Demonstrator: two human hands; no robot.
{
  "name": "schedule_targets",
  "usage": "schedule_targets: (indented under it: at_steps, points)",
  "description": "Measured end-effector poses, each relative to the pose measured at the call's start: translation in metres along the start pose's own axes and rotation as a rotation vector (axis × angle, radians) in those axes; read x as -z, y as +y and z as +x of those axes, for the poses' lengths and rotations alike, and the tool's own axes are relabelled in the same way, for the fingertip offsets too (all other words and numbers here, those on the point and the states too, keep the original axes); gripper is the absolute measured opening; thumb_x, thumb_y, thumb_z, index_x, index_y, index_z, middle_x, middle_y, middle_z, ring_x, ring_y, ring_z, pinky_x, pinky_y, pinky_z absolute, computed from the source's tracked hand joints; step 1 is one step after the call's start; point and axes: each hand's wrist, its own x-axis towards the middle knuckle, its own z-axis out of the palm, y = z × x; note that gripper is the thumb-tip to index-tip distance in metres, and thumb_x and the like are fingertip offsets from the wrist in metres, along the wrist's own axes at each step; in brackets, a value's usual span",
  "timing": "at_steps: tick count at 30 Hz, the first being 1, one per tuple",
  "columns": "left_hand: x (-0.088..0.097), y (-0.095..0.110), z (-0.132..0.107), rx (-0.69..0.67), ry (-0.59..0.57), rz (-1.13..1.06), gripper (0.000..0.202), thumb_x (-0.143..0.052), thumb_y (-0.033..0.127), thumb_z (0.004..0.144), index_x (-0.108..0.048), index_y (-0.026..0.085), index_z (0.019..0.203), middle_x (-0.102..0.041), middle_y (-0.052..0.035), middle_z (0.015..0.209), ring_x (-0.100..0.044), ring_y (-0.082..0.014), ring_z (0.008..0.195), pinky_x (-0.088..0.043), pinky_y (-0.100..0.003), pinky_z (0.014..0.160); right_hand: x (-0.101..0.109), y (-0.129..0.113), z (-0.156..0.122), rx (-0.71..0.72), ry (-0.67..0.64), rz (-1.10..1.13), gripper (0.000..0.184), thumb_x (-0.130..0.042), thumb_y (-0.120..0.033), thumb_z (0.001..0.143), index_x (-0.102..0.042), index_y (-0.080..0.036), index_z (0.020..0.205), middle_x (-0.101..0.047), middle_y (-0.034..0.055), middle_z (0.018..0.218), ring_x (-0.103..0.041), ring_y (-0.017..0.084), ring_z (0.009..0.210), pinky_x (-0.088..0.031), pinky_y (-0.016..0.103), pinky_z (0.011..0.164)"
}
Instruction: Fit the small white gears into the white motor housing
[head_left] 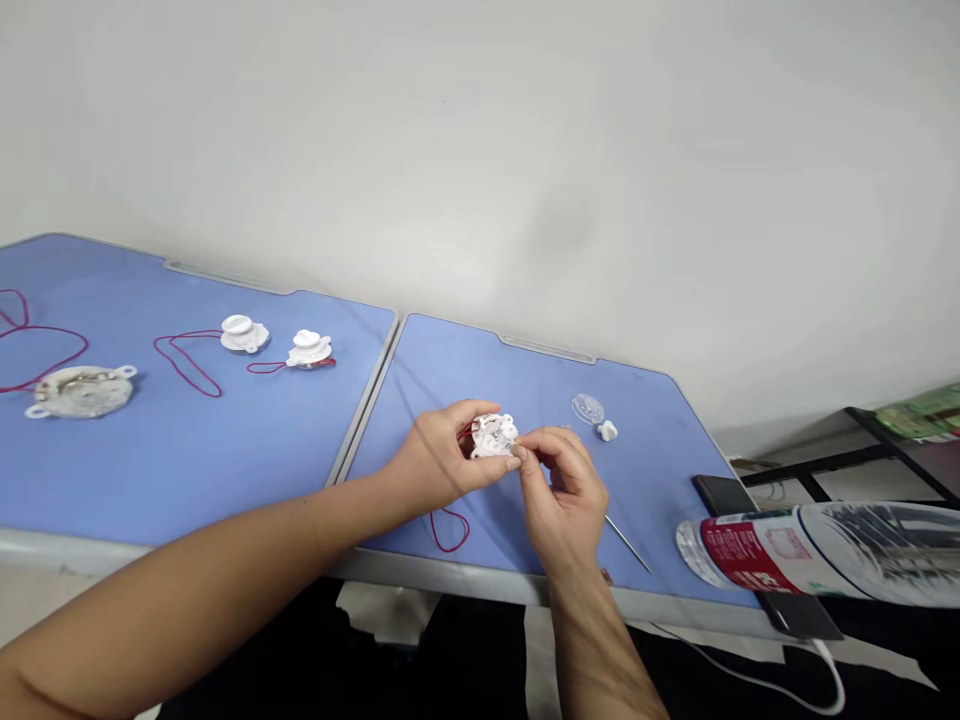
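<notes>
Left hand [436, 457] curled around a white plastic housing [493, 436], fingers [480, 408] pressed on its far side, right hand [564, 495] pinching its near edge between fingertips [521, 453], red wire [466, 431] at its left, roundish, no clear long axis, mid-panel on the blue tabletop [645, 480], nearer the front edge

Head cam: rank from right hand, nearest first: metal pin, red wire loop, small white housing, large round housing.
From the right hand:
1. Metal pin, just to its right
2. Red wire loop, to its left
3. Small white housing, next panel
4. Large round housing, far left
</notes>
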Motion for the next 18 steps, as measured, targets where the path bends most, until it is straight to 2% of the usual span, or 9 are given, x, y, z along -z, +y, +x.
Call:
schedule_targets:
  at_steps: [9,13,18]
  points:
    - [-0.0009,-0.0013,0.0005,0.031,-0.003,-0.007,0.058,-0.075,0.039,0.062,-0.064,0.013,0.113,-0.074,-0.0057,0.089,-0.069,-0.0175,0.077,-0.055,-0.027,0.069,0.0007,-0.0003,0.0010,-0.018,-0.022,0.014,0.012,-0.059,-0.016,0.086,-0.066,-0.021,0.078,-0.061,0.0006,0.077,-0.056,0.015,0.072,-0.047,0.029,0.067]
    - [-0.0007,-0.0054,0.0005,-0.022,0.004,0.053,0.059,-0.075,0.040,0.063,-0.064,0.013,0.114,-0.074,-0.0063,0.088,-0.069,-0.0181,0.076,-0.055,-0.027,0.068,0.0025,0.0004,-0.0009,0.039,0.018,0.048,0.011,-0.060,-0.015,0.087,-0.066,-0.022,0.083,-0.060,0.0013,0.080,-0.057,0.016,0.077,-0.047,0.031,0.070]
    - [0.0012,-0.0088,0.0025,-0.089,0.015,0.152,0.052,-0.073,0.037,0.066,-0.065,0.015,0.113,-0.075,-0.0047,0.089,-0.069,-0.0166,0.073,-0.056,-0.027,0.071,0.0043,0.0028,-0.0010,0.091,-0.066,0.014,0.013,-0.060,-0.013,0.087,-0.068,-0.024,0.087,-0.060,0.0021,0.083,-0.056,0.018,0.082,-0.046,0.034,0.075]
